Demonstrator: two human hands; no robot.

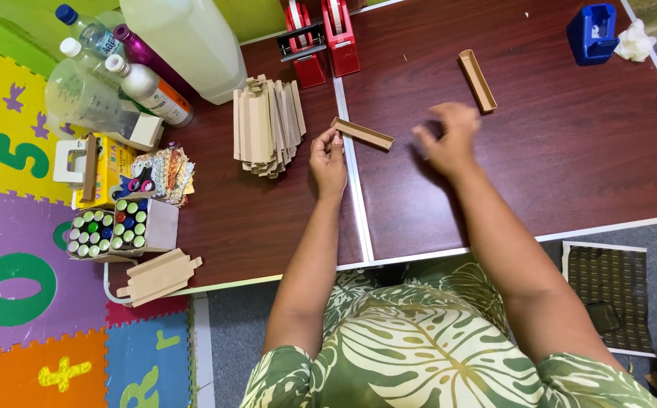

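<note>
My left hand [328,155] pinches one end of a folded brown cardboard strip [364,134], shaped like a shallow trough, just above the dark wooden table [570,151]. My right hand [447,141] hovers to the right of the strip with fingers loosely curled and nothing in it. A second folded cardboard trough [477,80] lies farther back on the table. A stack of flat cardboard blanks [266,125] sits just left of my left hand.
Two red tape dispensers [321,41] stand at the back. A blue dispenser [592,33] and crumpled tissue [634,41] sit far right. Bottles [128,68], boxes of markers [113,227] and cut cardboard [158,276] crowd the left side. Foam play mats [19,287] cover the floor.
</note>
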